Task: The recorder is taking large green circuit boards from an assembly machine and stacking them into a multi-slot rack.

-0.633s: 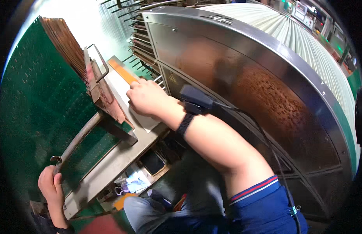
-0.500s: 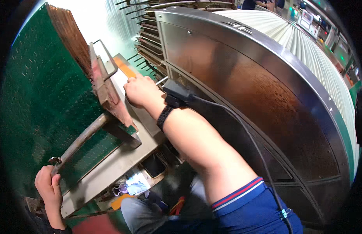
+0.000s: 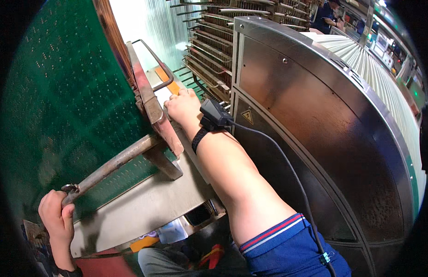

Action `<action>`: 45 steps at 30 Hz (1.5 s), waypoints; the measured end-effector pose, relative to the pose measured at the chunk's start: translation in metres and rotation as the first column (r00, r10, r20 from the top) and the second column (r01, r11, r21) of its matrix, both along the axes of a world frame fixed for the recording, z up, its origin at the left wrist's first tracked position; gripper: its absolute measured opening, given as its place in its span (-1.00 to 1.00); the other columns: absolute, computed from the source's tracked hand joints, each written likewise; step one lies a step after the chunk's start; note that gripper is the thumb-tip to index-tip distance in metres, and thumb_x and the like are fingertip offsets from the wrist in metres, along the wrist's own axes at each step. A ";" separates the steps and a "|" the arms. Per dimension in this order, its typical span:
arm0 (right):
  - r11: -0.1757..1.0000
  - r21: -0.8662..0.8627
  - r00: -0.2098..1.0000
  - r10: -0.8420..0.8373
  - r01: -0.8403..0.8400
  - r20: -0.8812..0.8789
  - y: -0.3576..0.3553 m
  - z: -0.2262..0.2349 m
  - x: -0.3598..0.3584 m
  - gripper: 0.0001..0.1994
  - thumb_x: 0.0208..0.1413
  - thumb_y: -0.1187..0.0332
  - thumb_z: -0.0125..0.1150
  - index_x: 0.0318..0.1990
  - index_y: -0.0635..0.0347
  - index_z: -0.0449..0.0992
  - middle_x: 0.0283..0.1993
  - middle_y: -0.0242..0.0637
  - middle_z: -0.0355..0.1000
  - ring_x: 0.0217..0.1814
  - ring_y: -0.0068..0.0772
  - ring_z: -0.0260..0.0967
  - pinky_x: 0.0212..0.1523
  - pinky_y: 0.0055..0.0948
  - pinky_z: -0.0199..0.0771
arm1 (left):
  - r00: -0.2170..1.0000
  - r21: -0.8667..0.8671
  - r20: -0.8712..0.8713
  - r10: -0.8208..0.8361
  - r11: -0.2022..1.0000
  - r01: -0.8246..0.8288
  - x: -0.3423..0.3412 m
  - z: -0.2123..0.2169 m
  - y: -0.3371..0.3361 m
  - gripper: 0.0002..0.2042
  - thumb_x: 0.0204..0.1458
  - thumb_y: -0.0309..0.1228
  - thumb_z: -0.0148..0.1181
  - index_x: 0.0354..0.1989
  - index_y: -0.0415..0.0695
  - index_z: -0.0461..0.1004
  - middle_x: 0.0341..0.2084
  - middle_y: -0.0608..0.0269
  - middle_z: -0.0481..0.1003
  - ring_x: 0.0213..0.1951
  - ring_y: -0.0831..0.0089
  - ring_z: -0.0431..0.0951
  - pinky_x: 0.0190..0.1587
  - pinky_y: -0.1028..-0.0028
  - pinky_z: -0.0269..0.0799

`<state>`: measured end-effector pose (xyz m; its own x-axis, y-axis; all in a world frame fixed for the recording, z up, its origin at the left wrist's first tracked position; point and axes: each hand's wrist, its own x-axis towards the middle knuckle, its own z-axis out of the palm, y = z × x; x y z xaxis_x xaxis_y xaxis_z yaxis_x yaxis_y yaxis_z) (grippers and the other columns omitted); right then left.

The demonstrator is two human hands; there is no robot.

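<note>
My left hand is closed round the lower end of a worn metal bar handle. The handle joins a reddish metal frame lying along the edge of a large green perforated panel. A bent wire loop stands off the frame's far end. Farther up, my right hand has curled fingers at the end of an orange strip beside the pale metal ledge. What its fingers press on is hidden. A strapped black device with a cable sits on my right wrist.
To the right stands a big curved steel housing with a yellow warning triangle. Beyond it are ribbed white slats and a rack of metal rods. Another person stands far right. Small items and a blue-white packet lie below the ledge.
The view has shifted, so the panel, frame and housing appear farther right. My left hand still grips the handle, and my right hand stays by the orange strip.
</note>
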<state>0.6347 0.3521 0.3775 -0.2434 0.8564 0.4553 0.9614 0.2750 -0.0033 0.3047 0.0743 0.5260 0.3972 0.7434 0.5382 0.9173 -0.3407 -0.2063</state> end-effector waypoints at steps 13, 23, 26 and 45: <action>0.998 -0.020 0.993 0.051 -0.053 -0.106 -0.050 0.058 0.012 -0.74 0.17 0.30 -0.03 -0.07 0.00 0.56 0.02 -0.29 0.50 0.16 -0.16 0.36 0.15 -0.09 0.31 | 0.998 -0.037 0.051 -0.024 0.999 0.025 0.009 0.005 -0.003 -0.68 0.08 -0.15 0.13 -0.45 -0.19 0.38 -0.57 0.04 0.34 -0.45 -0.01 0.39 -0.37 0.14 0.26; 0.831 0.484 0.934 0.350 -0.276 -0.069 -0.305 0.207 0.145 -0.49 0.00 0.43 0.18 0.19 0.20 0.36 0.05 -0.02 0.42 0.13 0.03 0.34 0.17 -0.15 0.38 | 0.991 -0.097 0.130 0.014 0.995 -0.001 0.006 0.011 -0.013 -0.71 0.11 -0.25 0.13 -0.50 -0.19 0.29 -0.58 0.02 0.36 -0.42 -0.05 0.41 -0.39 0.07 0.23; 0.773 0.634 0.988 0.072 0.031 -0.136 -0.403 0.257 0.207 -0.39 0.01 0.43 0.28 0.27 0.23 0.26 0.19 0.02 0.33 0.24 0.05 0.25 0.30 -0.15 0.26 | 0.988 -0.018 0.148 -0.047 0.999 0.050 -0.005 -0.001 -0.006 -0.74 0.12 -0.28 0.13 -0.45 -0.19 0.26 -0.54 -0.01 0.36 -0.38 -0.07 0.41 -0.35 0.06 0.22; -0.317 0.650 0.346 -0.644 0.690 -0.682 -0.787 0.315 0.417 -0.44 0.07 0.27 0.09 0.24 0.25 0.24 0.17 0.05 0.39 0.17 0.07 0.37 0.15 -0.12 0.38 | 0.978 0.005 0.200 -0.058 0.998 0.059 -0.026 -0.035 0.033 -0.60 -0.09 -0.49 0.29 -0.04 -0.21 0.36 -0.24 -0.01 0.43 -0.11 -0.06 0.42 -0.04 0.08 0.31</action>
